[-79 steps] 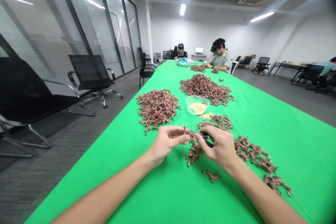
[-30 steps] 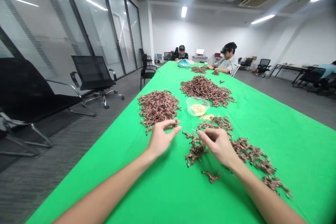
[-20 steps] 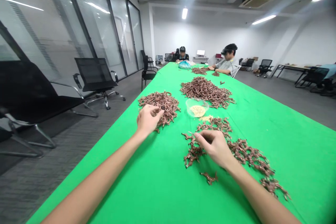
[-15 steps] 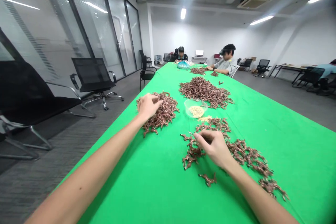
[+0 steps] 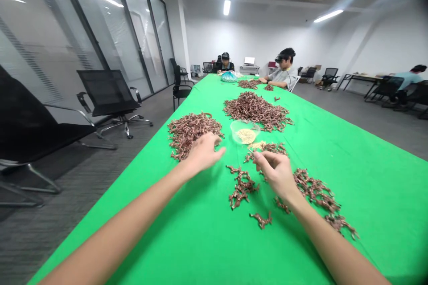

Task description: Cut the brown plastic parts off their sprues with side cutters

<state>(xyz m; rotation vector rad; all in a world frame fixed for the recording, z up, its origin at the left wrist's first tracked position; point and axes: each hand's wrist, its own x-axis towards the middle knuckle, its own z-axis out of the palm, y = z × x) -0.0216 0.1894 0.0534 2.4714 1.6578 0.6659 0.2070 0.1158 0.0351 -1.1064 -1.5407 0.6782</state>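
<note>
Right grip (image 5: 276, 173) pinching thin metal tool (image 5: 250, 150); left grip (image 5: 204, 151) spread beside copper-brown pile (image 5: 190, 136); tangled pieces (image 5: 241, 187) risk snagging tool, loosening pinch.

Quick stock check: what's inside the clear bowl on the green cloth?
The clear plastic bowl holds a shallow layer of pale granules, kind unclear. They cover its bottom, hiding it. Similar bits lie outside on the green cloth.

Long table under bright green cloth (image 5: 368, 196): heaps of branched copper-coloured pieces (image 5: 256, 111); one clear round plastic bowl (image 5: 241, 127) of pale granules (image 5: 246, 136); one blue bag (image 5: 229, 77).
</note>
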